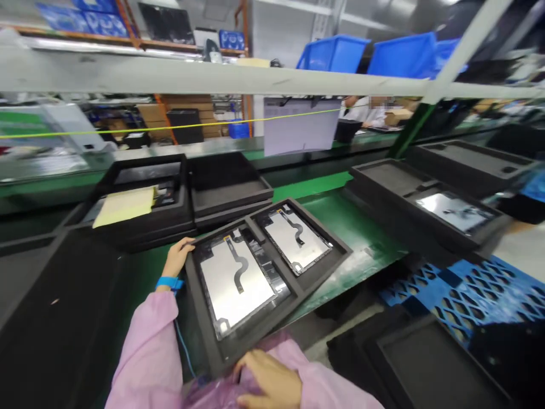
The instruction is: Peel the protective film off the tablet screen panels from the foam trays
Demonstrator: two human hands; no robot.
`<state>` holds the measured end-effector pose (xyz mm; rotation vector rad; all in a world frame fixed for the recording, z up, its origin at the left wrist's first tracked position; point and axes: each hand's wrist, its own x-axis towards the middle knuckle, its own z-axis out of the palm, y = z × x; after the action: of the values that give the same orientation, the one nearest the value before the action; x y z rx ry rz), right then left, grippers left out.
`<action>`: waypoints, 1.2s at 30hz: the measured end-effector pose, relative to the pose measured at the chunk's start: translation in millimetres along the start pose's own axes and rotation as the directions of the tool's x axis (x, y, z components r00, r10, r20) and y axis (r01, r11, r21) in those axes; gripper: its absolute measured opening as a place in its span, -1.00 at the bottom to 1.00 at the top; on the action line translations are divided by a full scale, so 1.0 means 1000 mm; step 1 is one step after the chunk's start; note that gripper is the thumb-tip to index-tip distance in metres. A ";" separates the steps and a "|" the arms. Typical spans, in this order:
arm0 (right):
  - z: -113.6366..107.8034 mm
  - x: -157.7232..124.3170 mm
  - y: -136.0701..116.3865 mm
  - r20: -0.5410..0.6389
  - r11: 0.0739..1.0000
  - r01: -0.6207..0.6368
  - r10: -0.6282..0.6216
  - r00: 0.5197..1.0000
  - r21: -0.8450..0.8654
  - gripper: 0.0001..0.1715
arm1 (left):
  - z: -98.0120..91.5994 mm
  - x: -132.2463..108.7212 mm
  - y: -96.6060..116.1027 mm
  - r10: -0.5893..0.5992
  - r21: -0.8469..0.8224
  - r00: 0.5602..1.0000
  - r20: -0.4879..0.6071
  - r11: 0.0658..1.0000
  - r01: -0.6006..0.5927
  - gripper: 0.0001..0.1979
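Note:
A black foam tray lies tilted across the green bench in front of me. It has two compartments, each with a silver-backed display panel, the left panel and the right panel. A dark curved flex cable runs over each panel. My left hand, with a blue wrist strap, is closed on the tray's far left corner. Below the tray's near edge, my right hand has curled fingers by purplish, crumpled material. What those fingers hold is hidden.
Stacked black trays stand behind, one bearing a yellow paper and one a bare recess. Another tray with a panel sits right. A blue pallet and a black tray lie lower right. A white shelf beam crosses above.

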<state>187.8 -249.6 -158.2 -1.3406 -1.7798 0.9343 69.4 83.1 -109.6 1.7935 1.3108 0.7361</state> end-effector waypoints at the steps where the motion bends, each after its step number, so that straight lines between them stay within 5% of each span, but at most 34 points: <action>1: -0.016 0.015 -0.014 0.133 0.997 0.074 -0.075 0.988 0.013 -0.55 | -0.007 -0.001 -0.003 -0.010 -0.006 0.999 -0.046 1.000 0.010 -0.78; 3: -0.058 0.052 -0.041 0.405 0.976 0.179 -0.114 0.907 -0.125 -0.74 | -0.014 -0.011 -0.007 -0.021 -0.023 0.988 -0.151 1.000 0.017 -0.74; 7: -0.130 0.152 -0.062 0.201 0.895 0.108 -0.020 0.979 -0.434 -0.68 | -0.001 -0.060 -0.007 0.015 -0.072 0.961 -0.277 0.997 -0.036 -0.59; 12: -0.137 0.246 -0.020 0.044 0.711 -0.005 0.050 0.998 -0.703 -0.74 | 0.022 -0.137 -0.006 0.051 -0.183 0.965 -0.256 0.978 -0.100 -0.48; 16: -0.123 0.260 0.004 0.049 0.635 0.021 0.027 0.998 -0.772 -0.65 | 0.020 -0.165 -0.012 0.018 -0.302 0.969 -0.246 0.948 -0.094 -0.56; 25: -0.120 0.251 0.007 0.102 0.611 0.080 0.002 0.995 -0.787 -0.55 | -0.002 -0.169 0.010 -0.067 -0.431 0.941 -0.331 0.898 -0.088 -0.72; 29: -0.116 0.251 0.006 0.093 0.627 0.053 0.031 0.995 -0.778 -0.56 | 0.001 -0.177 0.025 -0.125 -0.574 0.969 -0.212 0.818 -0.020 -0.76; 33: -0.137 0.263 -0.019 0.149 0.685 0.073 0.053 0.987 -0.725 -0.60 | -0.005 -0.187 0.039 -0.146 -0.736 0.985 0.087 0.658 0.163 -0.68; 36: -0.172 0.260 -0.068 0.166 0.722 0.135 -0.028 0.986 -0.678 -0.55 | -0.023 -0.196 0.057 -0.070 -0.765 0.903 0.424 0.506 0.399 -0.48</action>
<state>250.9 11.4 14.2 -1.6379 -2.4186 0.3002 20.7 -107.2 -50.6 0.8431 0.7097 0.6813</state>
